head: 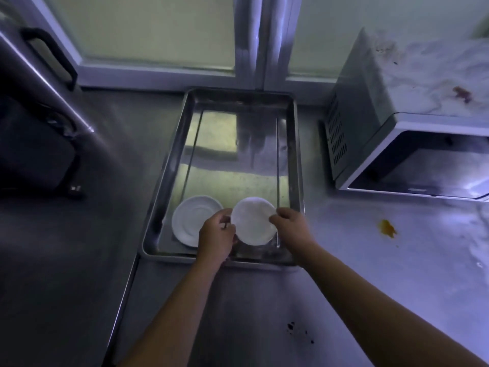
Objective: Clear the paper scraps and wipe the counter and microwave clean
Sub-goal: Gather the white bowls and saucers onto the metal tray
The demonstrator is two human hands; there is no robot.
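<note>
the left hand (pixel 217 234) and right hand (pixel 292 229) pinch opposite edges of a round white disc (pixel 252 221) over a shiny steel tray (pixel 297 154) on the steel surface (pixel 344 287), beside the stained white microwave (pixel 370 102).

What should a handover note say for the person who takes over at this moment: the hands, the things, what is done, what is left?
Left hand and right hand each pinch one edge of a round white disc, plate or pad I cannot tell, over the near end of the metal tray.
A white saucer lies in the tray beside it.
Done: no wiping shows yet.
Left: orange spot and black specks on the counter; reddish stain on the microwave top.
</note>
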